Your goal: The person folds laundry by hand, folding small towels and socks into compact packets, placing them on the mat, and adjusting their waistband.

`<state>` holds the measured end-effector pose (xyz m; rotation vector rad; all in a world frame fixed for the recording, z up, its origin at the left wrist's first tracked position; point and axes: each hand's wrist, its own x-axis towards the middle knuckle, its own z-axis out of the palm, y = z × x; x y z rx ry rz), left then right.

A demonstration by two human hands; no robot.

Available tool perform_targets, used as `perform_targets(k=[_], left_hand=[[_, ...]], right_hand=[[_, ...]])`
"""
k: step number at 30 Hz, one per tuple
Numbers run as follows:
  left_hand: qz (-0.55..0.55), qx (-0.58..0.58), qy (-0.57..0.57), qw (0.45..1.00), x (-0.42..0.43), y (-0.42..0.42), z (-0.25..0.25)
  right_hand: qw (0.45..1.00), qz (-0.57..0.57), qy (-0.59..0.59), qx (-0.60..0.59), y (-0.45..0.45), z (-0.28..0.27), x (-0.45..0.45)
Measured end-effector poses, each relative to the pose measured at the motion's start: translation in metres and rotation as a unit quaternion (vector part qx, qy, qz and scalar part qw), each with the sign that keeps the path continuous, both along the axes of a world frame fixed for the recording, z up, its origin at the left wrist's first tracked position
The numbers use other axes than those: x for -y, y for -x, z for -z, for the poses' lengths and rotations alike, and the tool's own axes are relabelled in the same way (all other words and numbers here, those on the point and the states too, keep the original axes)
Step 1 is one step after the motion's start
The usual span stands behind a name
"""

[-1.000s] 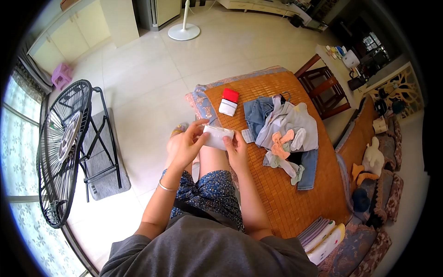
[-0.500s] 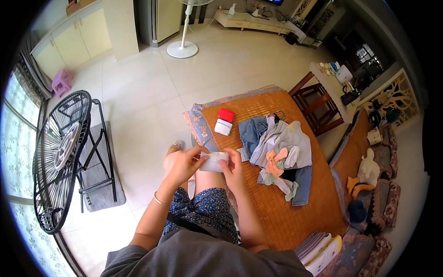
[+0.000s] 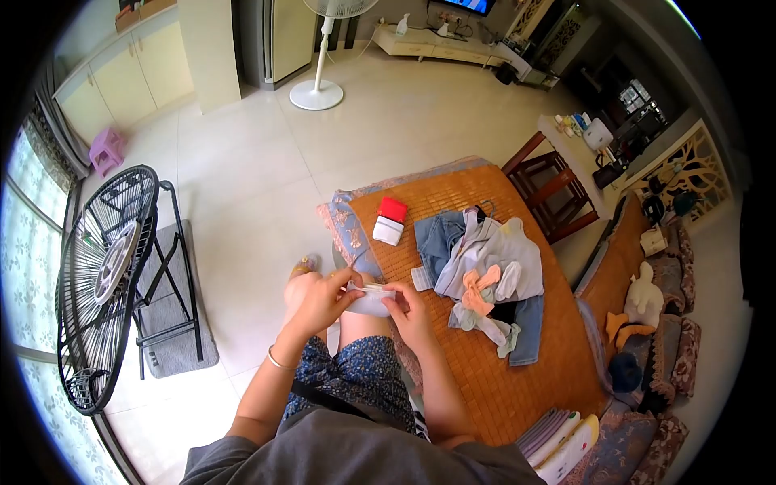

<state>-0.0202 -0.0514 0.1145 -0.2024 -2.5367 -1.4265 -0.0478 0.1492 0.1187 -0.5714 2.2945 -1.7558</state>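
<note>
Above my knees, a small white folded piece of clothing [image 3: 370, 305] is stretched between both hands; I cannot make out its exact kind. My left hand [image 3: 325, 297] pinches its left end, and my right hand [image 3: 410, 311] grips the right end between thumb and fingers. To the right, on the woven mat [image 3: 453, 339], lies a heap of clothes: a light grey shirt [image 3: 521, 255], blue jeans [image 3: 436, 236] and peach socks [image 3: 478, 293]. A red folded bundle [image 3: 393, 210] and a white folded bundle [image 3: 388, 231] sit side by side near the mat's far left corner.
A stack of folded clothes [image 3: 562, 444] lies at the near right. Cushions [image 3: 667, 339] and a plush toy [image 3: 644, 293] line the right side. On the left stands a black folding chair [image 3: 109, 283]; a white fan [image 3: 318, 94] and a wooden chair [image 3: 554, 190] are farther off.
The white piece in my hands has tilted, and its upper edge now shows as an opening or fold. Both hands have shifted slightly down. The view has tipped up a little.
</note>
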Motion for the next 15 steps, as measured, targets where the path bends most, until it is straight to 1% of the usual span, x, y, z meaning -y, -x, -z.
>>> perform_targets(k=[2,3,5,9,11,15], left_hand=[[-0.001,0.022,-0.027,0.999,-0.002,-0.003,-0.01],[-0.001,0.021,-0.027,0.999,-0.004,-0.004,-0.012],[-0.009,0.037,-0.117,0.992,-0.007,-0.004,-0.015],[-0.012,0.034,-0.134,0.99,-0.007,-0.004,-0.012],[-0.005,-0.002,-0.105,0.994,-0.005,-0.004,-0.008],[-0.008,-0.008,-0.103,0.995,-0.003,-0.002,0.004]], right_hand=[[0.998,0.009,-0.024,-0.054,-0.003,-0.008,0.001],[0.998,0.009,-0.024,-0.054,-0.003,-0.007,0.002],[0.996,0.03,-0.021,-0.081,-0.005,-0.006,0.003],[0.996,0.025,-0.035,-0.074,-0.005,-0.003,0.003],[0.998,0.033,0.024,-0.039,-0.004,0.007,0.003],[0.999,0.0,0.048,0.002,-0.001,0.008,0.001]])
